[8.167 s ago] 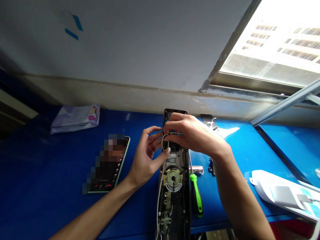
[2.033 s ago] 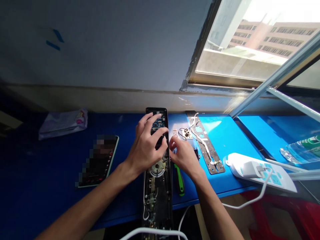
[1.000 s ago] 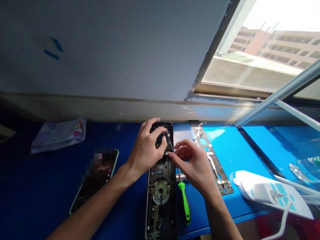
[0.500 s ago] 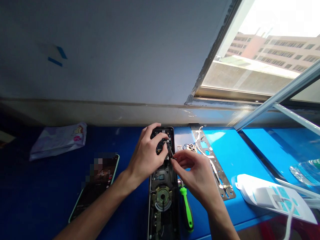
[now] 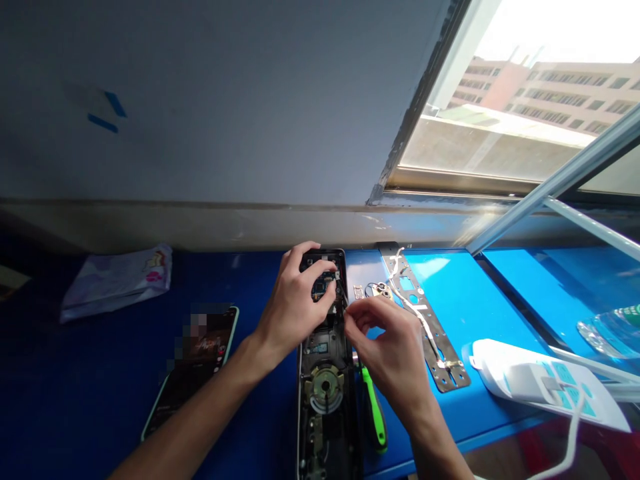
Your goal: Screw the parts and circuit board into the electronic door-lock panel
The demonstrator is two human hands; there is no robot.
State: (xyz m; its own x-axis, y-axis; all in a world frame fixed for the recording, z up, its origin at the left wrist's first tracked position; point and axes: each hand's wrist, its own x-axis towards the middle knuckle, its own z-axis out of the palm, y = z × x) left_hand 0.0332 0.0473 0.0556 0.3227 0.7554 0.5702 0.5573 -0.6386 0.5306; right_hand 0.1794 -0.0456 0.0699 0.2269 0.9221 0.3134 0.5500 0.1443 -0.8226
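Blue tabletop (image 5: 450,287) is met along its far edge by a grey wall (image 5: 225,100), and daylight is let in at the upper right through a window (image 5: 500,150). On the near part of the surface, a long black housing (image 5: 341,427) is laid open side up, its long axis pointed from the viewer toward the wall. At its far end a small circuit board (image 5: 320,288) is partly covered by the left hand (image 5: 295,293), which is reached over from the left side with the fingers spread and curved; a gap is left between thumb and forefinger.

At the right rim, just nearer the viewer than the board, the thumb and forefinger of the right hand (image 5: 393,333) are pressed together. Whether anything thin is pinched there cannot be told. The board is thus lain nearer to the left hand, with the right fingertips held beside it.

Lower in the housing a round brass-coloured disc (image 5: 325,387) is exposed. Close along the right side a green and black screwdriver (image 5: 375,413) is placed, and farther right a perforated dark plate (image 5: 430,315) is crossed by white cable. Beyond the left forearm a phone (image 5: 205,367) is set down.
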